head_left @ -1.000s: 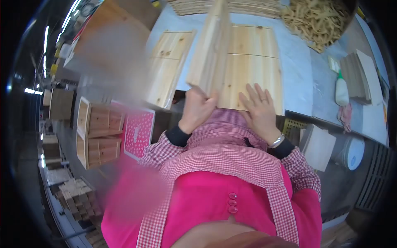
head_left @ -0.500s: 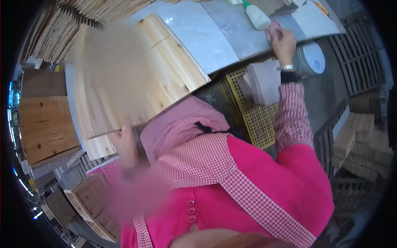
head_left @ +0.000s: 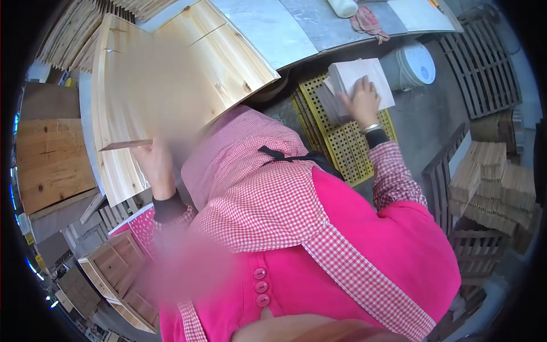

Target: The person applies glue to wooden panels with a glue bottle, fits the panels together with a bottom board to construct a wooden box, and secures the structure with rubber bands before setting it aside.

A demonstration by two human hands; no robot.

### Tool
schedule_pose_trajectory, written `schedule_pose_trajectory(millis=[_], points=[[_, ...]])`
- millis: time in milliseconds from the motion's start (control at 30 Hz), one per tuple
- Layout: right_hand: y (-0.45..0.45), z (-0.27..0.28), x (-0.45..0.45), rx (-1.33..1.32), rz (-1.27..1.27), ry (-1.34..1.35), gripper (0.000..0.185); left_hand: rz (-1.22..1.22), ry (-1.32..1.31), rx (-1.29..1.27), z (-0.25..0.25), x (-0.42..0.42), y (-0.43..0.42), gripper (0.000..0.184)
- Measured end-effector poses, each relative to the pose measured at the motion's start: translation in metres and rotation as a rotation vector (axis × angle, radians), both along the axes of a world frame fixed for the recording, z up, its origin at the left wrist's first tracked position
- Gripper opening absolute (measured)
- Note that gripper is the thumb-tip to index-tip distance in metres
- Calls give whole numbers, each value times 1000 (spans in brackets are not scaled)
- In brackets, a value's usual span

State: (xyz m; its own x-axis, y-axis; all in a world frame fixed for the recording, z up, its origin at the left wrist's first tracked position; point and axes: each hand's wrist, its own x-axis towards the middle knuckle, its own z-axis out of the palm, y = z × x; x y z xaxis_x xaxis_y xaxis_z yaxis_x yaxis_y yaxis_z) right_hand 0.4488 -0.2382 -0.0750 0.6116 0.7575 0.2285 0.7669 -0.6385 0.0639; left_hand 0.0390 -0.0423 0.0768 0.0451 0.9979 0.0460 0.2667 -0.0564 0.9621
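Note:
My left hand (head_left: 156,165) is closed on the lower edge of a raised wooden board (head_left: 108,85), which stands tilted over other panels at the left of the table. A wide wooden panel (head_left: 228,62) lies beside it, partly behind a blurred patch. My right hand (head_left: 362,102) rests with spread fingers on top of a stack of pale boards (head_left: 354,74). That stack sits on a yellow perforated crate (head_left: 347,154) beside the table, below its front edge.
A pink cloth (head_left: 367,23) and a white bottle (head_left: 343,7) lie on the table (head_left: 290,34). Right of the crate stands a white bucket (head_left: 415,64). Stacked wood pieces (head_left: 484,176) are at the far right, slatted pallets (head_left: 481,68) behind them. Wooden boxes (head_left: 117,262) stand lower left.
The view has swung right. My right hand went from the panel to the pink cloth, then down to the pale stack. My left hand stays at the raised board's edge.

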Motion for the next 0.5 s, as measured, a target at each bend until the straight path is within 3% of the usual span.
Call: schedule_pose_trajectory(millis=[33,233,400,500], points=[[-6,-2,-12,-21,20,77,72,-7,7,11,-1,0,0,33],[-23,9,-37,-26,118,141,63,-21,4,24,-6,-2,7,35],[-35,14,-25,12,282,-54,42,-102,145,158,-19,-11,14,37],[-30,51,-18,31,232,70,29,-102,247,202,-21,-12,12,37]])
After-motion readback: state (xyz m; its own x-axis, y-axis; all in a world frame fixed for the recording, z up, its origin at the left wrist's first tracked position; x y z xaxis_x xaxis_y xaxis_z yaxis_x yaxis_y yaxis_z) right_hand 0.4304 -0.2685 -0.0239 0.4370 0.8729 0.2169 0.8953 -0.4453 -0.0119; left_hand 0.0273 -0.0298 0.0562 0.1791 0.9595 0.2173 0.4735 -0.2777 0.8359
